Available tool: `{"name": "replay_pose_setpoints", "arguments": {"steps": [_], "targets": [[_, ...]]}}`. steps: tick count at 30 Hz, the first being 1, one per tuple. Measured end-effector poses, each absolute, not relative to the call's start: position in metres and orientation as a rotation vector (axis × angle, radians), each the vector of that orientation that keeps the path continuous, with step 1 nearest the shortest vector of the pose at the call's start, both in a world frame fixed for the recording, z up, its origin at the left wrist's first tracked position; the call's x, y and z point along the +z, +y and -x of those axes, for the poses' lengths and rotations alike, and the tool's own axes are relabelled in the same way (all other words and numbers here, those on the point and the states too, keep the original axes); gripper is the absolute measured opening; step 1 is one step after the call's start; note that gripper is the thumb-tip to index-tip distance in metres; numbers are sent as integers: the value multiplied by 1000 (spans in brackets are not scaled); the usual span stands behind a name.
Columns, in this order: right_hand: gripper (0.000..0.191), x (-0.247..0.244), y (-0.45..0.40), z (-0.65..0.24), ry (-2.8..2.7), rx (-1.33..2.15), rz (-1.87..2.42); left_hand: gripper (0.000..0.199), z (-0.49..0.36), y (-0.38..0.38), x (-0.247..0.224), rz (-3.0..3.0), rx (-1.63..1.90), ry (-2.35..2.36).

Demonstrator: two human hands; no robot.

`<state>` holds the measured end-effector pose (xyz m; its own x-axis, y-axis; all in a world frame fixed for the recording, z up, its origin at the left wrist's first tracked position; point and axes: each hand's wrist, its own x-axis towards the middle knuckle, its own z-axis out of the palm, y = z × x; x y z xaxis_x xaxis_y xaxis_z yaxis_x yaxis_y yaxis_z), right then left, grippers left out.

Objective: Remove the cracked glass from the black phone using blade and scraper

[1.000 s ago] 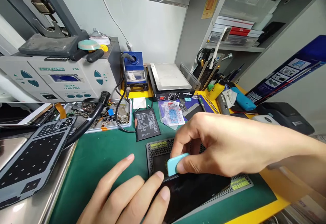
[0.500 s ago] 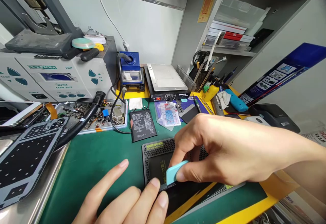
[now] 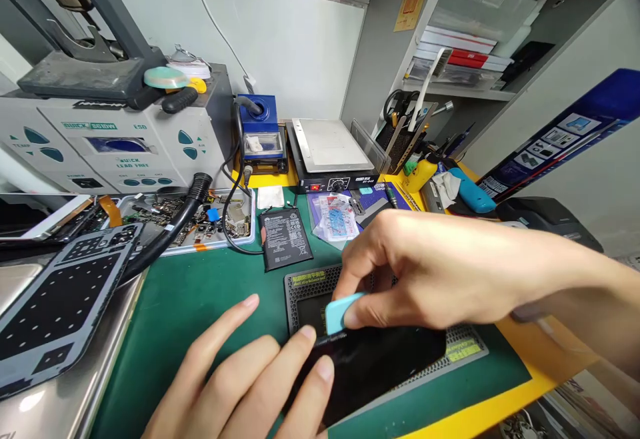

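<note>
My right hand [image 3: 395, 279] pinches a light-blue plastic scraper [image 3: 339, 314] between thumb and fingers. Its lower edge meets the upper long edge of a glossy black phone [image 3: 385, 366]. At the phone's left end is my left hand [image 3: 250, 379], with two fingertips against it and an outer finger stretched away over the mat. Its thumb is hidden. Under the phone lies a black perforated anti-slip pad [image 3: 313, 279] with yellow-green lettering, partly covered by my right hand.
A black battery [image 3: 286, 238] and small plastic packets [image 3: 336, 218] lie beyond the pad. Behind them stand a heating plate [image 3: 334, 149] and a soldering stand [image 3: 263, 136]. At left are a hot-air station [image 3: 115, 142], a tray of circuit boards [image 3: 235, 216] and a phone back panel [image 3: 70, 292].
The view has shifted slightly. The scraper has moved a little upward relative to my left fingertips, and the yellow reflection across the phone's glossy surface is gone. Both hands keep much the same grip.
</note>
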<state>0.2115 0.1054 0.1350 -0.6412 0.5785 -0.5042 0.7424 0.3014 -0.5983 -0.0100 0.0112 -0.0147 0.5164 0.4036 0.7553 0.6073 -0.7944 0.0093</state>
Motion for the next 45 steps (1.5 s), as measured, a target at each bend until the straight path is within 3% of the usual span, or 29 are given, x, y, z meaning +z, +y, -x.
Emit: {"name": "replay_pose_setpoints", "arguments": {"steps": [6, 15, 26, 36, 45], "targets": [[17, 121, 111, -211, 2519, -1103, -1179, 35, 14, 8, -3, 2664, -1072, -990], [15, 103, 88, -215, 2812, -833, -1091, 31, 16, 10, 10, 2793, -991, -1084], [27, 116, 116, -205, 2464, -1076, -1164, 28, 16, 6, 10, 2796, -1018, -1047], [22, 128, 114, -204, 2300, -1295, -1226, 22, 11, 4, 3, 2641, -1056, -984], [29, 133, 101, -209, 2195, -1325, -1334, 16, 10, -3, 1, 2554, -1020, -918]]}}
